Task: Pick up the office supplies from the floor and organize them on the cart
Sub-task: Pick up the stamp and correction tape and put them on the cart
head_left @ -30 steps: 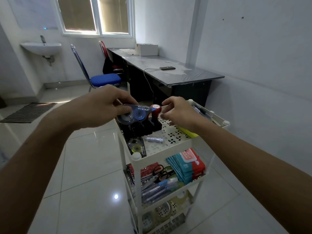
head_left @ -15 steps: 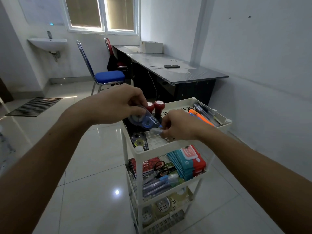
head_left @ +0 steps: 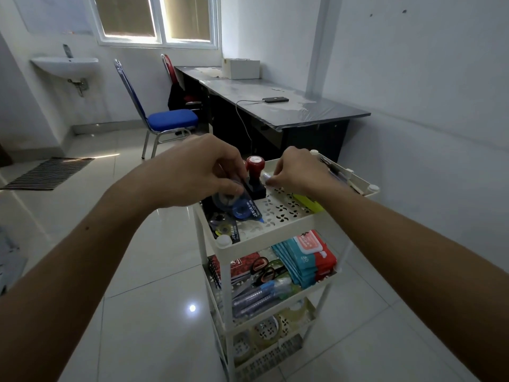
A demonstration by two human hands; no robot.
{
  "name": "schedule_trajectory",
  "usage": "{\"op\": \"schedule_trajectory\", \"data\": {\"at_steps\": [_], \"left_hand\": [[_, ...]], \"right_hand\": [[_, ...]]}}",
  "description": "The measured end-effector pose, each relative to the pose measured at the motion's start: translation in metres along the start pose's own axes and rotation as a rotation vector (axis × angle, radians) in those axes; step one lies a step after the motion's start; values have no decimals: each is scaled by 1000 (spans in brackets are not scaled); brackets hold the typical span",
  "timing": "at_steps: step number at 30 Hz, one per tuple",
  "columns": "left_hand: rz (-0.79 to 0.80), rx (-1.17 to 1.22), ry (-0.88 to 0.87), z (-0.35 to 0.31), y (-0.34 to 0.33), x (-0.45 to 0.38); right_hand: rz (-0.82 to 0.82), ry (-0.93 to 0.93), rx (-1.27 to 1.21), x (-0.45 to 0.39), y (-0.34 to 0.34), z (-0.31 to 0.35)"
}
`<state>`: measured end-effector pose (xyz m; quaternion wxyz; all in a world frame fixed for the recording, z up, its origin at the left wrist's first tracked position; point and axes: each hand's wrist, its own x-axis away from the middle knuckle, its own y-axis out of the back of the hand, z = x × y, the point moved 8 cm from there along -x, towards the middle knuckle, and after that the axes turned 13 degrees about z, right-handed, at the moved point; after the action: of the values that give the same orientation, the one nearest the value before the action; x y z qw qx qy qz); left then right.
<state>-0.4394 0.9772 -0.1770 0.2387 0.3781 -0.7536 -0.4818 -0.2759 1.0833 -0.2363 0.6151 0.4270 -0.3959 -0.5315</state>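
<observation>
A white three-tier cart [head_left: 278,235] stands in front of me. My left hand [head_left: 201,169] grips a blue correction tape dispenser [head_left: 241,206] low over the left side of the top tray. My right hand [head_left: 297,170] pinches a small clear cap [head_left: 266,177] beside a red-handled stamp [head_left: 254,168] standing at the tray's back. A packaged correction tape [head_left: 227,228] lies at the tray's front left. Pens [head_left: 340,173] run along the tray's right edge, partly hidden by my right hand, and a yellow item [head_left: 308,202] lies under my right wrist.
The middle shelf holds a red notebook [head_left: 239,264], scissors [head_left: 267,268], markers [head_left: 259,295] and teal packs [head_left: 305,260]. Tape rolls [head_left: 265,328] sit on the bottom shelf. A dark desk [head_left: 275,106], a blue chair [head_left: 165,119] and a sink [head_left: 64,64] stand behind. Glossy tiles surround the cart.
My left hand has lowered the blue correction tape dispenser toward the top tray's left side. My right hand has moved back and up beside the red stamp, still pinching the small cap.
</observation>
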Motion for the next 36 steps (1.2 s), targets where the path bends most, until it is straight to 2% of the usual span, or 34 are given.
{"op": "schedule_trajectory", "data": {"at_steps": [6,11,13,15,18,20,24,27,30,34,36], "left_hand": [[-27,13,-2,3,-1,4],[-63,-30,-14,-4,-1,-3],[-73,-40,-21,-8,-2,-9],[-82,-45,-20,-10,-3,-14],[-94,-33,-16,-8,-4,-16],[-84,-14,-2,-5,-6,-17],[-142,-23,36,1,-4,-11],[-185,-68,55,3,2,0],[-67,-99,60,6,-4,8],[99,-120,90,16,-24,10],[194,-130,87,18,-36,11]], "right_hand": [[27,47,-256,-3,4,-6],[-42,90,-311,15,25,-11],[-22,141,-329,28,30,-7],[126,254,-333,45,28,7],[477,448,-235,74,6,30],[561,501,-166,83,-7,35],[489,544,-210,80,-11,39],[538,508,-340,74,-10,31],[447,539,-424,70,3,28],[332,456,-773,63,7,23],[330,429,-772,62,-1,25]]}}
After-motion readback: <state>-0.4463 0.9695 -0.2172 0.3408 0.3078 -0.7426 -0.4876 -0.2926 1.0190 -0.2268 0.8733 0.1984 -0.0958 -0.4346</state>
